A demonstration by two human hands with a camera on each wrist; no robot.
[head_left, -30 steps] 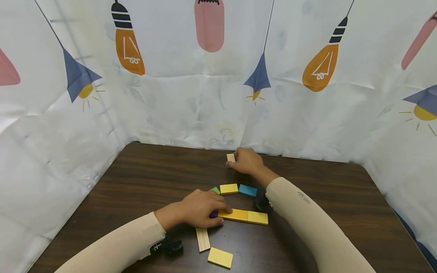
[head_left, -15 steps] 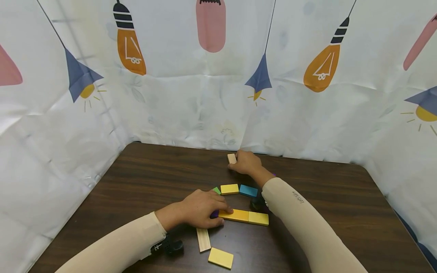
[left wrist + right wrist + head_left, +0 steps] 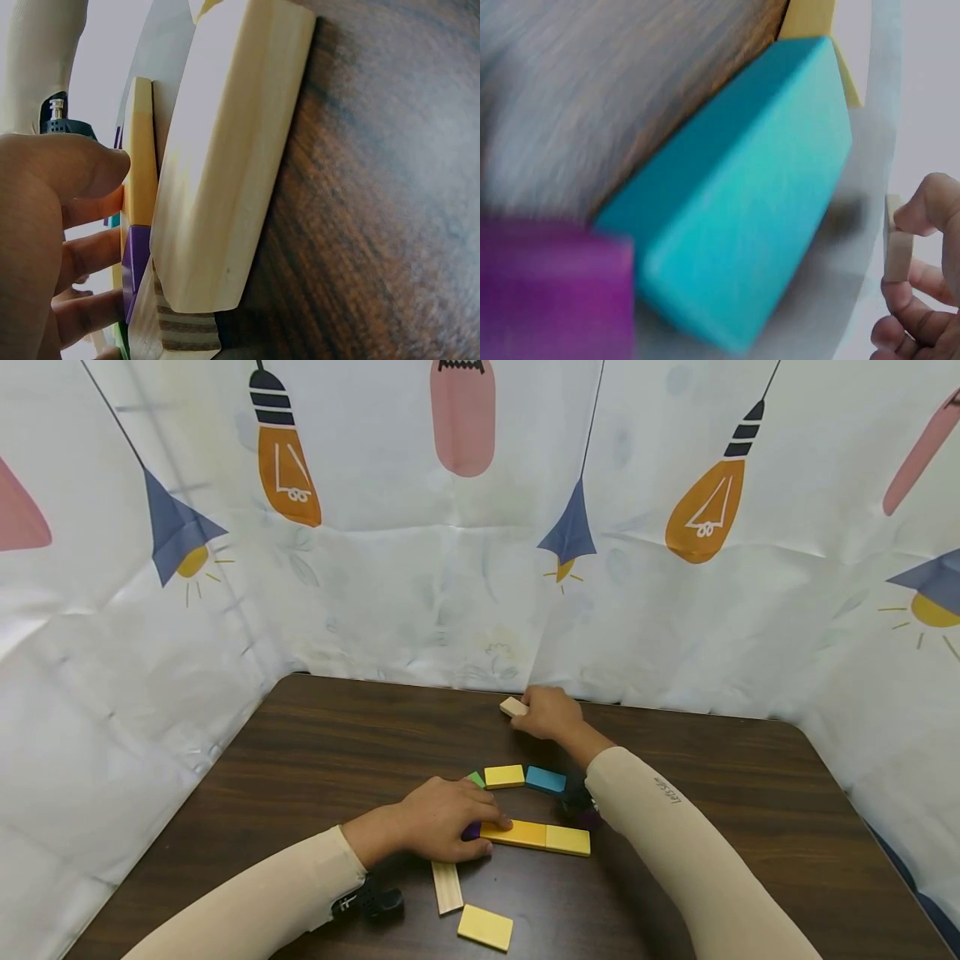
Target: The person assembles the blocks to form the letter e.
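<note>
My right hand [image 3: 551, 714] pinches a small plain wooden block [image 3: 513, 707] near the table's far edge. The right wrist view shows thumb and fingers on opposite sides of that block [image 3: 898, 255]. My left hand [image 3: 442, 818] rests at a row of blocks with relaxed fingers. Its index fingertip touches the orange block [image 3: 525, 833], beside a purple block [image 3: 136, 259] partly under the hand. A yellow block [image 3: 567, 840] continues the row to the right. Below the left hand lies a long plain wooden block [image 3: 447, 887].
Behind the row, an arc holds a green block [image 3: 475, 779], a yellow block [image 3: 504, 777] and a blue block [image 3: 546, 780]. A purple block [image 3: 555, 292] sits by the blue one. Another yellow block [image 3: 485, 927] lies at the front of the dark table [image 3: 337, 735]; a printed curtain hangs behind.
The wooden block in my right hand has turned and now slants toward the upper left. My right forearm has shifted slightly right. The left hand stays in place.
</note>
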